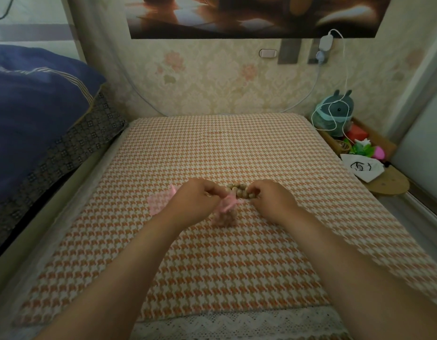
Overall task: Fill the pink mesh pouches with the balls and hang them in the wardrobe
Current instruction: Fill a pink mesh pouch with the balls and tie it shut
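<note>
A pink mesh pouch [224, 218] filled with brown balls lies on the houndstooth mat [212, 266] between my hands. Its gathered neck with pink ribbon [231, 203] points away from me. My left hand [198, 201] pinches the ribbon on the left side, and my right hand [274, 200] pinches it on the right. Several loose wooden balls [239, 190] sit in a small heap just beyond the pouch. A flat, empty pink pouch [159, 201] lies to the left, partly hidden by my left hand.
A blue quilt [36, 114] is piled on the bed at the left. At the right edge, a wooden box [374, 137] holds a plush toy [335, 111], a white drawstring bag [362, 168] and small toys. A white charger cable [345, 69] hangs from the wall.
</note>
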